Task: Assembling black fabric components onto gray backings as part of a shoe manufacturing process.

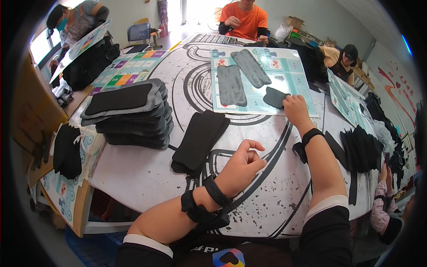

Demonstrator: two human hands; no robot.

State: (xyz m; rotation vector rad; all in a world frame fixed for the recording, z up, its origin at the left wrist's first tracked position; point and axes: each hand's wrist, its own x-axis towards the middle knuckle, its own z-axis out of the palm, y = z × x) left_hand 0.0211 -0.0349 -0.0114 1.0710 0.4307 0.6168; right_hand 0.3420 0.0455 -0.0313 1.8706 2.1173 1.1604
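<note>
My right hand pinches the near right edge of a black shaped pad. The pad lies on a teal-and-white printed board. Beside it on the board rest two long grey pads with wavy ends, an upright one and a slanted one. My left hand hovers over the table with loosely bent fingers, the index apart from the others and nothing visible in them. Nearest to that hand is a fanned stack of black pads. Farther left stands a tall pile of grey and black pads.
The white table has black line drawings and worn spots. Black strips are bunched at the right, and a tied black bundle lies at the left. A person in orange sits across; others work left and right.
</note>
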